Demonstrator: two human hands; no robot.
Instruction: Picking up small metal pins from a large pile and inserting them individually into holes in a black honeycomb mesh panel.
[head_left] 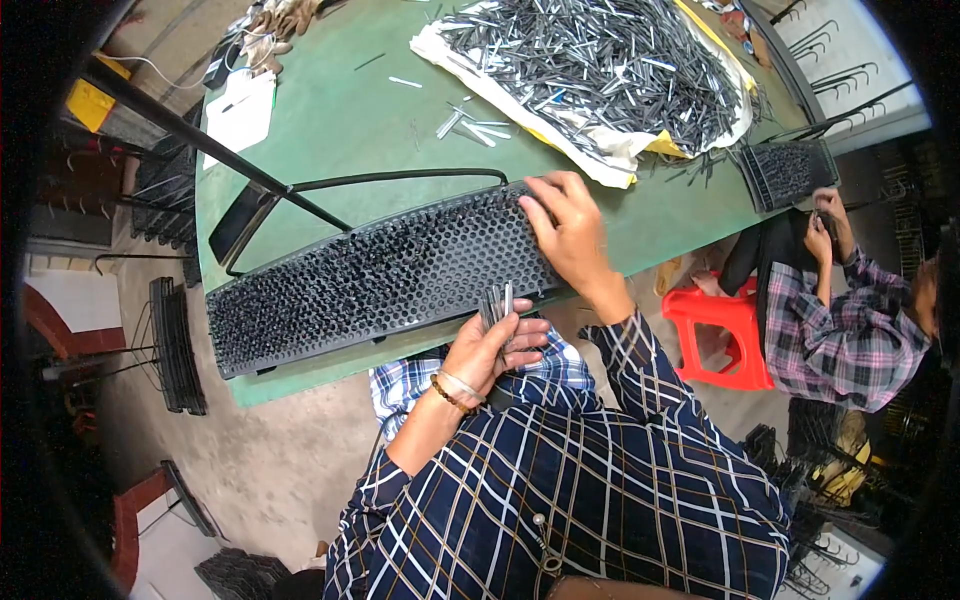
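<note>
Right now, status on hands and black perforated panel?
Left hand holding thin silvery strips. Right hand at black perforated panel, top-right corner. Panel densely studded leftward, sparser rightward. No obstruction seen.

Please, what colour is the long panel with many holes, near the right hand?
Black; the long panel shows best in the head view.

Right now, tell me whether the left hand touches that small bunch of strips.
Touching: the head view shows the left hand clasping the strips between thumb and fingers.
</note>
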